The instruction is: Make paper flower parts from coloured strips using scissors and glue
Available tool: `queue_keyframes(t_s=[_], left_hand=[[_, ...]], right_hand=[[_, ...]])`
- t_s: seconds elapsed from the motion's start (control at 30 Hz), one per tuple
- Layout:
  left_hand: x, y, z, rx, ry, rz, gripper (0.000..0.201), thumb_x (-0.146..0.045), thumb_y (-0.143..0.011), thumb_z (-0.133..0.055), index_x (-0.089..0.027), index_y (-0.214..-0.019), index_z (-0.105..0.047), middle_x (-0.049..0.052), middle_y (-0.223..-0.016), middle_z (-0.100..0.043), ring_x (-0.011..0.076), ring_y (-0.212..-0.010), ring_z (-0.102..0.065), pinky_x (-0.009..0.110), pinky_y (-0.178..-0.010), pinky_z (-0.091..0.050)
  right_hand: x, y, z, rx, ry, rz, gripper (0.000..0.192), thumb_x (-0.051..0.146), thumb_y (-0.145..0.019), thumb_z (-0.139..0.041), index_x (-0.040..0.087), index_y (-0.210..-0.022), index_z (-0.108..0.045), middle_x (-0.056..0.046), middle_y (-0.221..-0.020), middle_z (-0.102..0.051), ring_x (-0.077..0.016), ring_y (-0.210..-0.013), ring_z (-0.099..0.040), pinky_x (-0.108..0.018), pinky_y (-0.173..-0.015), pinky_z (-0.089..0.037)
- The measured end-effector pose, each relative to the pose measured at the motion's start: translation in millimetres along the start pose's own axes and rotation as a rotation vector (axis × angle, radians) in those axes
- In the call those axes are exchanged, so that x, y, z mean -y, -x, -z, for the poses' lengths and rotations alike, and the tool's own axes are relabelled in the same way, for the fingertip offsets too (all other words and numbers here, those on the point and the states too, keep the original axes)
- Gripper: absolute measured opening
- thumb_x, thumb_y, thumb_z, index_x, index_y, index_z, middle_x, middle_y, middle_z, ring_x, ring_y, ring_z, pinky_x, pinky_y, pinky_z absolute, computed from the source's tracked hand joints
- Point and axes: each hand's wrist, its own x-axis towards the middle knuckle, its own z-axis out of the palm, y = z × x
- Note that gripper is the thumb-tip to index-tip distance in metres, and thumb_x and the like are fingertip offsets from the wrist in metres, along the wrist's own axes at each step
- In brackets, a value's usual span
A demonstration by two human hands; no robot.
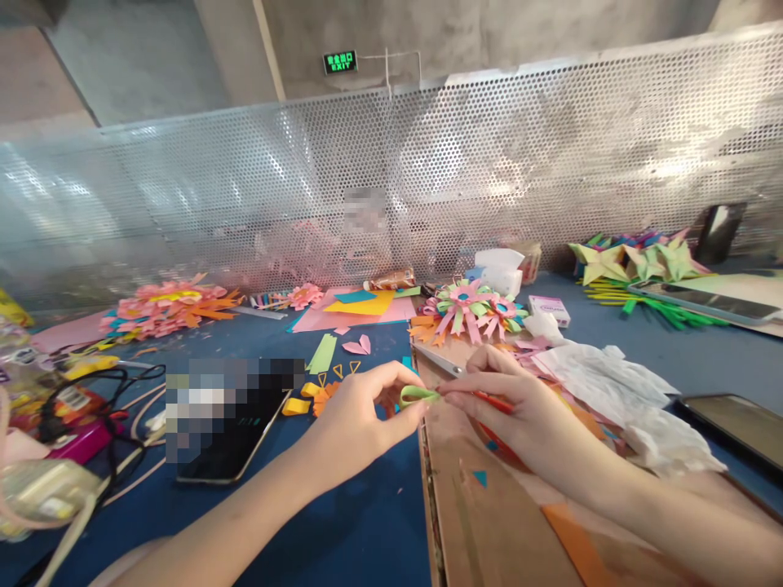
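A small green paper strip (417,395), bent into a loop, hangs between my two hands above the table's middle. My left hand (360,416) pinches its left end with thumb and forefinger. My right hand (514,403) pinches the right end and also has something red-orange tucked under its fingers. A pair of scissors (435,359) lies just behind the hands on a brown cardboard sheet (483,522). A finished pink, green and orange paper flower (471,314) sits a little farther back.
A phone (236,444) lies left of my left hand on the blue table (355,530). Cables and packets crowd the left edge. More paper flowers (168,308), coloured sheets (360,308), crumpled white tissue (612,383), green folded stars (642,262) and a perforated metal screen (428,179) stand behind.
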Motion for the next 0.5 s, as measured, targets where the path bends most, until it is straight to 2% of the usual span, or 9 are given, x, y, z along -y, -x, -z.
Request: queue_keyframes(t_s=[0.13,0.23,0.5], left_hand=[[0.8,0.2,0.0,-0.005,-0.008,-0.004,0.011,-0.032,-0.083,-0.055,-0.022,-0.086,-0.058,-0.002,-0.079,-0.059,0.0135,-0.074,-0.054,0.027,-0.069,-0.045],[0.7,0.4,0.4,-0.012,-0.014,-0.004,0.012,-0.034,-0.083,-0.055,-0.023,-0.087,-0.058,-0.002,-0.079,-0.059,0.0137,-0.074,-0.055,0.027,-0.070,-0.045],[-2.2,0.7,2.1,-0.057,0.037,-0.007,0.011,-0.033,-0.084,-0.054,-0.023,-0.088,-0.058,-0.002,-0.080,-0.059,0.0136,-0.077,-0.057,0.026,-0.072,-0.046]], right_hand=[[-5.5,-2.1,-1.4,-0.083,-0.058,0.029,0.011,0.030,-0.083,-0.060,0.025,-0.076,-0.066,0.000,-0.089,-0.052,-0.0151,-0.087,-0.051,-0.031,-0.082,-0.037],[-12.2,-6.5,0.8,-0.107,-0.091,0.001,0.014,0.030,-0.081,-0.061,0.023,-0.070,-0.065,0.000,-0.085,-0.056,-0.0151,-0.083,-0.054,-0.032,-0.082,-0.038],[-13.1,-5.9,0.0,-0.065,-0.102,-0.141,0.017,0.031,-0.085,-0.055,0.029,-0.090,-0.071,0.002,-0.084,-0.067,-0.0150,-0.079,-0.060,-0.031,-0.074,-0.043]])
